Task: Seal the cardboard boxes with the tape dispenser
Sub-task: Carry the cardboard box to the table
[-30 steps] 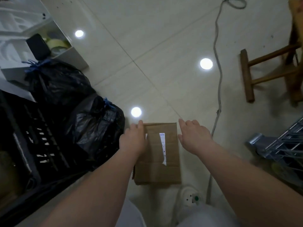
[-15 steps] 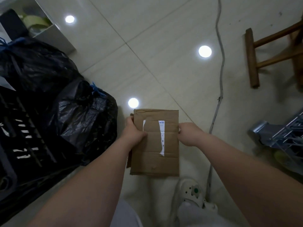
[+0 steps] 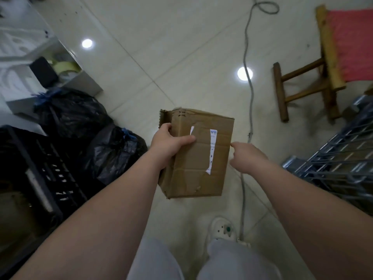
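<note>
Flattened brown cardboard box held above the pale tiled floor, mid-scene. Left hand clamps its left edge, thumb on top, likely steadying it. Right hand loosely curled, fingertips touching the right edge, gripping nothing. No tape dispenser visible.

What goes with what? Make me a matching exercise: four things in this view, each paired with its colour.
Things:
1. cardboard box
2. stool seat
3. rubbish bags
4. shoe

Colours:
A. black
B. white
C. brown
D. red

Pairs: 1-C, 2-D, 3-A, 4-B
</note>
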A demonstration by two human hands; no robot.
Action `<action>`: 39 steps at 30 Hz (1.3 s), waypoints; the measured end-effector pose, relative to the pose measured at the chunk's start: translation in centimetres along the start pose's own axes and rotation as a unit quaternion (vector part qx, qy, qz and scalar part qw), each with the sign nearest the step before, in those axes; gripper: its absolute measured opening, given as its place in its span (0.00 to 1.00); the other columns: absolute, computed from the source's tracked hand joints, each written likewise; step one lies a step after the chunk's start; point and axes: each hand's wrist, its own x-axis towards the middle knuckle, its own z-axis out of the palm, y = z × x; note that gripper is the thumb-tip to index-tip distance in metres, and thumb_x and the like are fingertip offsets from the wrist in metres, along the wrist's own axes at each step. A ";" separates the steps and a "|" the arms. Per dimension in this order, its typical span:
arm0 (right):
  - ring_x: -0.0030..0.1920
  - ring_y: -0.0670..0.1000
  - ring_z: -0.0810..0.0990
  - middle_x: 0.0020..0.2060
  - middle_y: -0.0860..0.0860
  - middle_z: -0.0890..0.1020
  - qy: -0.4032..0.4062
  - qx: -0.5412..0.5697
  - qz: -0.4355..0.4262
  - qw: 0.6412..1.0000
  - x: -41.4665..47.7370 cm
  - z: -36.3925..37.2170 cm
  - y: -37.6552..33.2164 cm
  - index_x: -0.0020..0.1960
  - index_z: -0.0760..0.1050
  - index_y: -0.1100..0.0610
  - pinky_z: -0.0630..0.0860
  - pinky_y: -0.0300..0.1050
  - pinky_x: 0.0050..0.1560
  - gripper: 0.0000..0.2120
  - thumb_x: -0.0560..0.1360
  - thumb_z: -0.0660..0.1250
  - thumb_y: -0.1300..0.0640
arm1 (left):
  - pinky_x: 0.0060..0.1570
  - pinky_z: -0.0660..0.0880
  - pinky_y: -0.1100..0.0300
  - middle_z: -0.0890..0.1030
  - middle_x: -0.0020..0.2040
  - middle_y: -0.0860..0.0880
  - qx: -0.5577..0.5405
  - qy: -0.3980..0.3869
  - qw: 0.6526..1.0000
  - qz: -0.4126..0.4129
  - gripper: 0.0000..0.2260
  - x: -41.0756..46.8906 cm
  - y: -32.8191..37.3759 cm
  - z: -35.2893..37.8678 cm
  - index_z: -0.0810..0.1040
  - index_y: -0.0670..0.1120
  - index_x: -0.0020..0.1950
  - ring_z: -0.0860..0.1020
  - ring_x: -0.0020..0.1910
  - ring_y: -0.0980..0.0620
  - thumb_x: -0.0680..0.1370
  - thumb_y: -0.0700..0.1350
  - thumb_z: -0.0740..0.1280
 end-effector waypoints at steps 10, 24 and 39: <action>0.62 0.58 0.75 0.66 0.56 0.74 0.060 0.171 0.004 0.983 -14.4 -20.1 -2.0 0.74 0.65 0.54 0.74 0.48 0.57 0.22 0.80 0.57 0.57 | 0.46 0.81 0.52 0.83 0.52 0.48 -0.155 0.025 0.987 0.042 0.28 -14.7 24.1 -6.6 0.75 0.47 0.66 0.83 0.47 0.49 0.68 0.49 0.78; 0.39 0.49 0.78 0.37 0.47 0.82 -0.032 0.564 -0.159 0.809 -31.9 -47.7 -8.1 0.56 0.80 0.49 0.74 0.44 0.38 0.25 0.72 0.62 0.31 | 0.45 0.81 0.50 0.85 0.48 0.43 -0.222 -0.004 0.969 0.107 0.22 -31.6 50.9 -14.6 0.78 0.41 0.58 0.84 0.46 0.46 0.74 0.56 0.71; 0.41 0.50 0.85 0.42 0.49 0.86 0.010 0.596 -0.185 0.781 -28.6 -59.3 -17.2 0.57 0.80 0.52 0.78 0.44 0.38 0.26 0.74 0.62 0.32 | 0.45 0.68 0.59 0.78 0.46 0.53 -0.137 0.227 0.934 0.240 0.16 -26.9 62.6 -19.2 0.78 0.48 0.58 0.73 0.39 0.56 0.75 0.55 0.70</action>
